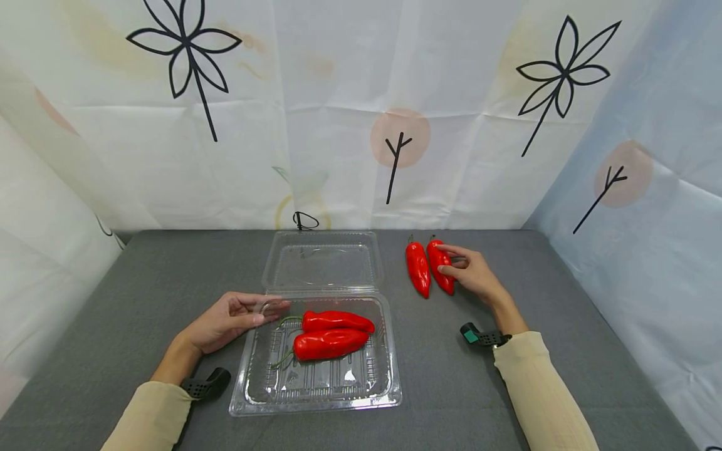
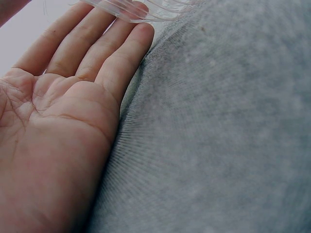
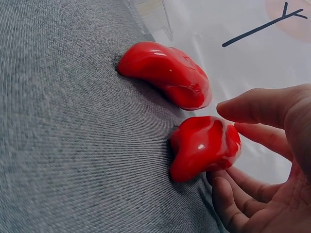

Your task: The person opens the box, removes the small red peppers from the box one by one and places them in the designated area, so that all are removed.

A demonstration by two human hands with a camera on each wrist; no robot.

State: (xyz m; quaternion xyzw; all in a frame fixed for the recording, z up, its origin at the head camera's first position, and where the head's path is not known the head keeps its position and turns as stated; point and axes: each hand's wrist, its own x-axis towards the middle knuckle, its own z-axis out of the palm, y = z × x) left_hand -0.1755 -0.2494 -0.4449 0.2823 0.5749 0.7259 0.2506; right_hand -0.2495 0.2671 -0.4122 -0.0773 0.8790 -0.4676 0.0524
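Note:
A clear plastic clamshell container point(image 1: 316, 401) lies unfolded, its lid point(image 1: 321, 260) folded back. Two red peppers point(image 1: 333, 344) with green stems lie side by side in its base. My left hand point(image 1: 225, 319) touches the container's left rim with extended fingers; in the left wrist view the fingertips point(image 2: 143, 34) meet the plastic edge. On the right, my right hand point(image 1: 474, 272) is around a red pepper point(image 1: 437, 257) lying on the table, thumb and fingers spread about it. Whether they press on it is hard to tell. Another red pepper point(image 3: 160, 68) lies just left of that one.
Grey cloth covers the table point(image 1: 440, 388). A white printed curtain point(image 1: 327, 125) stands along the back edge, with more curtain at both sides. Dark bands point(image 1: 485, 337) with cameras sit on both wrists.

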